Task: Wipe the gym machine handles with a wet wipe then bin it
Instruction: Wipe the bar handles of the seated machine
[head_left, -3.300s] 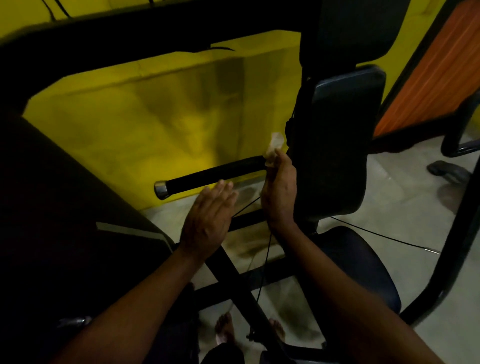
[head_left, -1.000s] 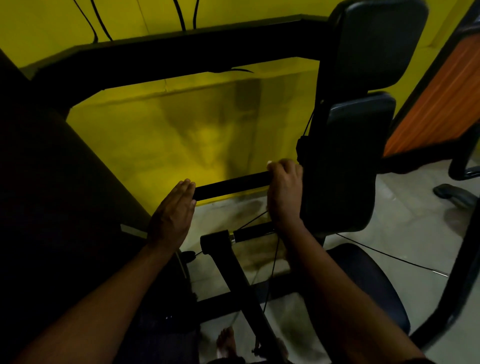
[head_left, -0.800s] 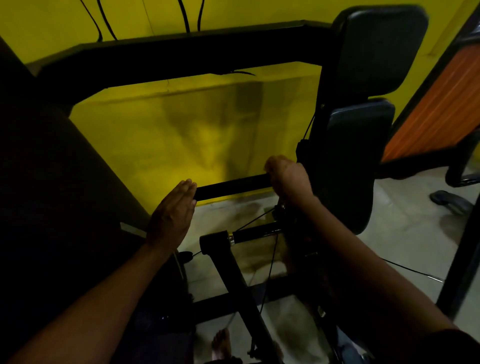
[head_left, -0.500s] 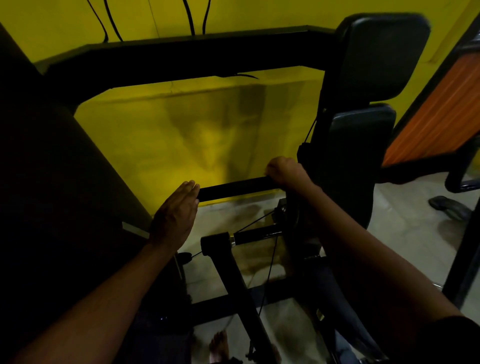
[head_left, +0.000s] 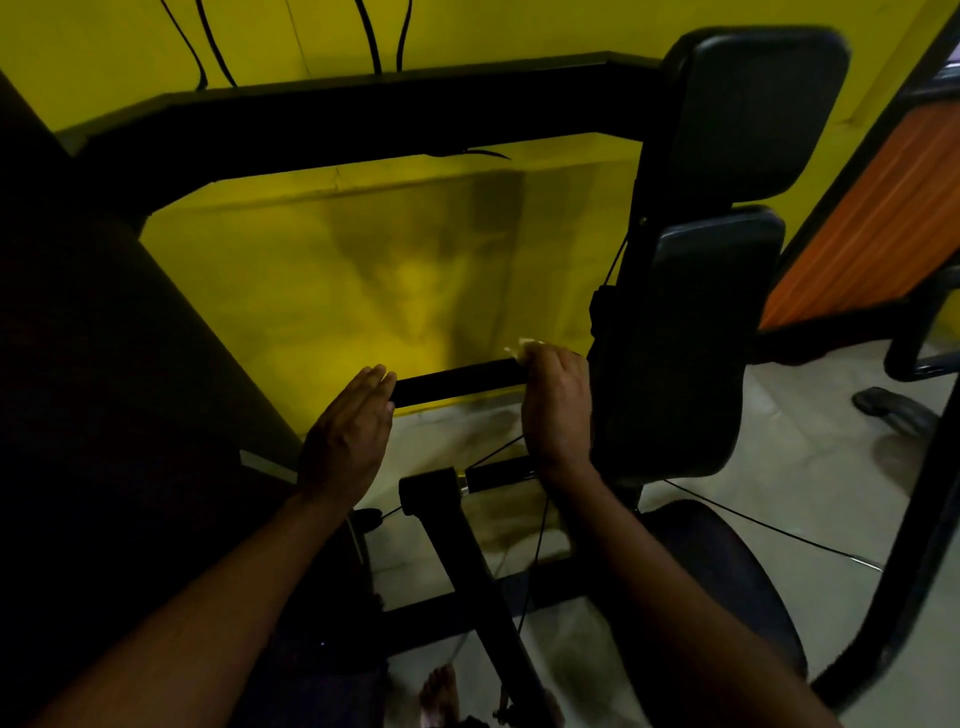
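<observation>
Black against the yellow wall (head_left: 311, 291), the handle (head_left: 457, 380) runs nearly level. At its nine o'clock end the left hand (head_left: 345, 441) is flat, fingers straight, grasping nothing. At three o'clock the right hand (head_left: 556, 405) clenches the bar. The wet wipe (head_left: 525, 345) peeks out at that hand's twelve o'clock, beside the back pad (head_left: 691, 338).

A yellow wall (head_left: 363, 270) fills the far side, with black cables (head_left: 371, 36) hanging down it at the top. On the right, two dark back pads (head_left: 696, 338) stand one above the other over a round seat (head_left: 727, 582). Far right, an orange slatted panel (head_left: 872, 218) rises over the pale floor (head_left: 810, 467).
</observation>
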